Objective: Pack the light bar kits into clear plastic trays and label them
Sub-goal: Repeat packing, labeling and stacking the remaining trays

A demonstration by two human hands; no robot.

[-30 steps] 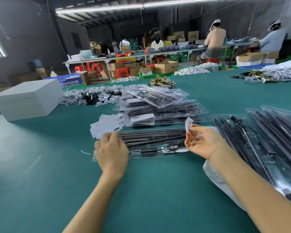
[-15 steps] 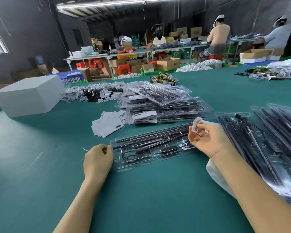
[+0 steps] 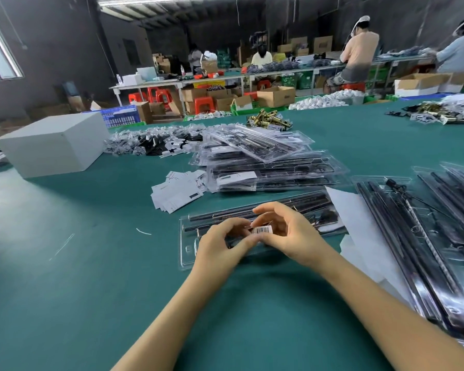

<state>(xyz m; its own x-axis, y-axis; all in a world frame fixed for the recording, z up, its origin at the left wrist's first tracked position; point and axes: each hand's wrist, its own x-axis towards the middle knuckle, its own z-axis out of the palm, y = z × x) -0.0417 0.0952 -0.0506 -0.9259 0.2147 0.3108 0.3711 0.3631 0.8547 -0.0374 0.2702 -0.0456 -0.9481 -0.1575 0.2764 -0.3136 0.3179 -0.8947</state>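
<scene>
Change: both my hands have met over the tray since the earlier frame.
Left hand (image 3: 223, 243): fingers curled, pinching barcode label (image 3: 262, 230).
Right hand (image 3: 289, 231): pinching same label.
Tray (image 3: 188, 245): on green surface (image 3: 91, 263), under hands.

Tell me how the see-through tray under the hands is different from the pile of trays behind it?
The near tray lies alone and flat on the green table; the stacked trays lie piled, some askew. A stacked tray shows a white label on its front; the near tray shows none, and both hands hold a barcode sticker above it. Both are clear plastic with dark bars inside.
</scene>
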